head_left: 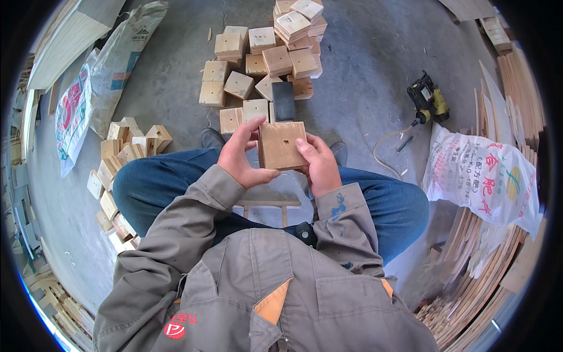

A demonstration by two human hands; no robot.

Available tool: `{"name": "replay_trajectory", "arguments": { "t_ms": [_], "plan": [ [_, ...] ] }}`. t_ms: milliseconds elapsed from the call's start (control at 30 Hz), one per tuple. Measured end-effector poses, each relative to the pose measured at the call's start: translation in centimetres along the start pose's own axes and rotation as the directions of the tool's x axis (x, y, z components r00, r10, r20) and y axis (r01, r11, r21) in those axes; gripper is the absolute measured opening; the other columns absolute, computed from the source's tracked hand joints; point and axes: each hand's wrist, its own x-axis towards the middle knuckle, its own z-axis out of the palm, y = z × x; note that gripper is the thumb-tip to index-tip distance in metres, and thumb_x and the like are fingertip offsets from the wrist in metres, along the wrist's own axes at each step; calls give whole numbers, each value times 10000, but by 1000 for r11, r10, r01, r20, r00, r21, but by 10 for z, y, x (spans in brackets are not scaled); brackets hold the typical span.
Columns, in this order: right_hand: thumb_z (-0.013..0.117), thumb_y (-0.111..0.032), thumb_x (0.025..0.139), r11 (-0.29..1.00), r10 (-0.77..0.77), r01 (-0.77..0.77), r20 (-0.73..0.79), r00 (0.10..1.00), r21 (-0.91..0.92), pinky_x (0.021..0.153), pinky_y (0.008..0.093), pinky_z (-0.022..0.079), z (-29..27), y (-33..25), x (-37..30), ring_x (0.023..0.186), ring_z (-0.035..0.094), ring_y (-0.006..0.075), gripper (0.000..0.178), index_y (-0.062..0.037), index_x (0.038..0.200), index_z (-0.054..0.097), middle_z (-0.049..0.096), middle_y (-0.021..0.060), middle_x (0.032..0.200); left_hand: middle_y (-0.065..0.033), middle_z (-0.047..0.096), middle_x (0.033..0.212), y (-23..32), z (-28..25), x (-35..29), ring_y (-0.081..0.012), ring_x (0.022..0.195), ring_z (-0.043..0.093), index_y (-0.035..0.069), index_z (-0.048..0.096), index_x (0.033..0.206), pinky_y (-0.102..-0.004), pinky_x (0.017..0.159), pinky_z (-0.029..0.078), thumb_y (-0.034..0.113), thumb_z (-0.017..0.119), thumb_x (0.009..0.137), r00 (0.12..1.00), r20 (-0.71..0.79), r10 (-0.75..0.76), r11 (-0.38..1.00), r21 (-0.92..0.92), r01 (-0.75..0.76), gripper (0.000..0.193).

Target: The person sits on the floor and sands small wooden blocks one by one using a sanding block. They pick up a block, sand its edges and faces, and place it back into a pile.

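A square wooden block with a small dark hole in its top face is held between my hands in front of my knees. My left hand is closed on its left side, the thumb along the lower corner and the fingers at the upper edge. My right hand grips the right side with its thumb pressed on the top face; its other fingers are partly hidden. Just beyond the block stands a dark grey rectangular block, against a heap of similar wooden blocks.
More blocks are piled beside my left knee. Taller stacks stand at the far end. A yellow-black power tool with a hose lies on the floor at right. White woven sacks and wooden strips line the right side.
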Motion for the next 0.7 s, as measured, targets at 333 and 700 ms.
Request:
{"name": "replay_trajectory", "arguments": {
  "t_ms": [333,700],
  "plan": [
    [683,-256,973,997,-39,27,-176,984,-69,901,420,586,-4,0,2,1095,658,251,527,49,1362,500,605,163,1255,-145,355,1596,-9,-3,5,-326,1450,397,145,325,1597,-511,1135,412,311,980,581,991,24,133,976,173,-135,1221],
    [594,-419,1010,979,101,-58,-216,971,198,838,458,534,-14,0,9,1079,637,258,481,-71,1339,556,630,104,1225,-162,443,1542,-18,1,5,-336,1426,434,92,351,1582,-474,1131,420,263,946,679,1000,-17,-14,983,184,17,1095]
  ]
}}
